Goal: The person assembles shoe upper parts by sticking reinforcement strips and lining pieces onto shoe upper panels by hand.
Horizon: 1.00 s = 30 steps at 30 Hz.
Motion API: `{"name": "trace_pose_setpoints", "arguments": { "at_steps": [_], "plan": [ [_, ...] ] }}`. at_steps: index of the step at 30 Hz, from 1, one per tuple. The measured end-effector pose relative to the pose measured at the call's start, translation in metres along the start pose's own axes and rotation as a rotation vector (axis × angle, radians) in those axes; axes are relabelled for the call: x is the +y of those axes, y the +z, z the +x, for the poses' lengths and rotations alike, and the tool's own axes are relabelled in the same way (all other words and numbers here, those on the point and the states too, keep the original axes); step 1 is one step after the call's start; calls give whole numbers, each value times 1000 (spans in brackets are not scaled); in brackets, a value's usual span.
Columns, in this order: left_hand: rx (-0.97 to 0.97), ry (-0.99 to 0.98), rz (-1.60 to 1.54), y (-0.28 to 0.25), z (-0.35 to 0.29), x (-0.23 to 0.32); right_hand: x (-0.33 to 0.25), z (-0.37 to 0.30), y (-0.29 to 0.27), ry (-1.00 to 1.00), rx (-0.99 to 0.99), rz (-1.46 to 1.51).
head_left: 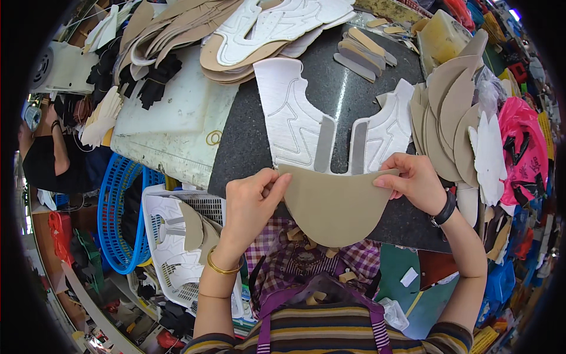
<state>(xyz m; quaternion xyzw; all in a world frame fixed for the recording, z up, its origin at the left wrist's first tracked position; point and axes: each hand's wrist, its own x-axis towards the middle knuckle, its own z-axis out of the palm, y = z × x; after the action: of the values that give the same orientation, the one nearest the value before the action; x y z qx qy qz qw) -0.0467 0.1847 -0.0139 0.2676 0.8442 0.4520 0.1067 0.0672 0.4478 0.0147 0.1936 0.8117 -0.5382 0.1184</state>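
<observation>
Between my hands is a flat shoe upper, with a beige rounded toe piece (pixel 336 206) hanging over the near edge of the dark stone slab. Its two white stitched side panels (pixel 289 118) spread away from me on the slab, each with a grey strip (pixel 325 144) along the inner edge. My left hand (pixel 253 194) pinches the left corner of the toe piece between thumb and fingers. At the opposite corner, my right hand (pixel 408 180) pinches the edge, thumb on top. The seam between toe piece and panels runs nearly straight from hand to hand.
Beige rounded pieces (pixel 451 118) are stacked at right, and grey and tan strips (pixel 362 53) lie at the back of the slab (pixel 242 135). More uppers (pixel 277 29) pile up at the far left. Below left stand a white basket (pixel 206 206) holding uppers and a blue basket (pixel 106 212).
</observation>
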Motion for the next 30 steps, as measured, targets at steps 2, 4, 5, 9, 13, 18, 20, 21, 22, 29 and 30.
{"name": "trace_pose_setpoints", "arguments": {
  "at_steps": [2,4,5,9,13,18,20,21,22,29,30],
  "plan": [
    [-1,-52,-24,0,1,-1,-4,2,2,-2,-1,-32],
    [3,-2,43,1,3,-2,-5,4,3,-9,4,-68],
    [11,50,111,2,5,-3,-5,5,3,-24,6,-126],
    [-104,170,425,-7,21,10,-4,1,6,-114,48,-290],
    [-210,151,777,-17,34,38,-2,4,2,-140,51,-330],
    [-472,811,357,12,-11,27,-14,-15,15,-431,184,-972],
    [-423,865,371,15,-11,9,-9,-29,23,-871,87,-1057],
    [-392,923,393,13,-14,-1,-1,-31,32,-907,-10,-897],
    [-373,867,429,10,-19,-12,0,-35,27,-889,-29,-911],
    [101,996,231,9,-69,-45,-8,-53,45,-815,-1,-693],
    [156,949,259,-8,-87,-50,-11,-53,50,-819,0,-697]
  ]
}}
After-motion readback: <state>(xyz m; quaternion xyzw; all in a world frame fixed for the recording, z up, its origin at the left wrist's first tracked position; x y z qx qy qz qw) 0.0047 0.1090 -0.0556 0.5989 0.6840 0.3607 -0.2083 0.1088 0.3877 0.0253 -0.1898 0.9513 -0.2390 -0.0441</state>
